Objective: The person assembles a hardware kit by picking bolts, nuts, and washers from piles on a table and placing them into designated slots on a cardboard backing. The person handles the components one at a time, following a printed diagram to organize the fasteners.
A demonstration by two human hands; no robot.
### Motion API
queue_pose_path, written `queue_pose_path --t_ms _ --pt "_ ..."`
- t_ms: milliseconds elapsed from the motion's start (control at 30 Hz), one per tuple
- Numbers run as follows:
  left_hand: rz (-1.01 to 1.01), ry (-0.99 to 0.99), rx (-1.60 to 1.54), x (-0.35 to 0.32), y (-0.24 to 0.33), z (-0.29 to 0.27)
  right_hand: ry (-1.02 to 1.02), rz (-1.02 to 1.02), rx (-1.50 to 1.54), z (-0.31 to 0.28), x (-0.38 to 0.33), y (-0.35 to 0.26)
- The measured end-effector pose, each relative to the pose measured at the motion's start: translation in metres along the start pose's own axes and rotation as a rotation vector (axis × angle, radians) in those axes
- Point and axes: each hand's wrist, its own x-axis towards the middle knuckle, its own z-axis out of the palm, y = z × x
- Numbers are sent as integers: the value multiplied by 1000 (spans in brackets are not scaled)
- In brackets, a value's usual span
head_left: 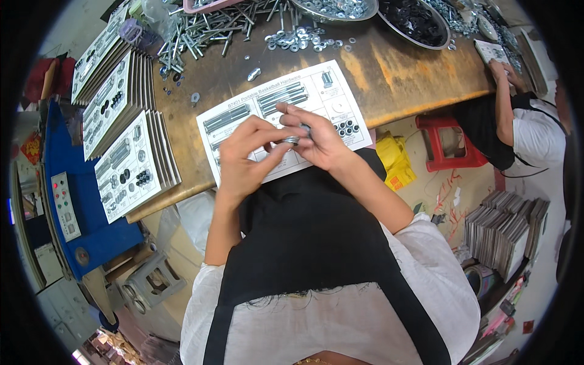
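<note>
Your left hand (246,155) and right hand (319,141) met over the white printed card (316,91) that lay at the near edge of the wooden desk (395,73). Both grips were closed on a small stack of metal washers (291,140), pinched between the fingertips of the two hands just above the card. The card carried printed outlines with long bolts (281,97) and black washers (347,128) already set on it.

To your left, finished cards stood in three fanned stacks (125,115) on the desk. Loose bolts (213,27) and silver washers (301,39) were strewn at the far side, beside a metal bowl of dark washers (413,21).

The desk top was worn brown wood with yellowed patches. A blue machine (73,201) stood at the left, a red stool (447,143) and a yellow package (395,159) on the floor at the right. Another person's arm (504,100) reached onto the desk's far right corner.
</note>
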Motion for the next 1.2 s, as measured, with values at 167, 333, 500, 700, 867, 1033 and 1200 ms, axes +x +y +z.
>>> queue_pose_path --t_ms 167,333,500,700,867,1033,1200 --pt "14 -266 -3 0 5 -41 -122 -32 -1086 43 -49 -19" --pt "-17 -308 -65 -10 -4 -35 -168 -63 -1253 37 -47 -19" --pt "165 19 89 -13 1 -20 -110 -217 -1190 45 -49 -15" --pt "471 229 314 -18 -5 -15 -64 -213 -1174 54 -50 -12" --pt "325 198 78 -18 -7 -14 -83 -175 -1031 52 -46 -7" --pt "131 172 -176 -23 -18 -7 -20 -47 -909 49 -41 -7" --pt "-21 110 -396 -26 -29 -5 -10 25 -805 38 -38 -8"
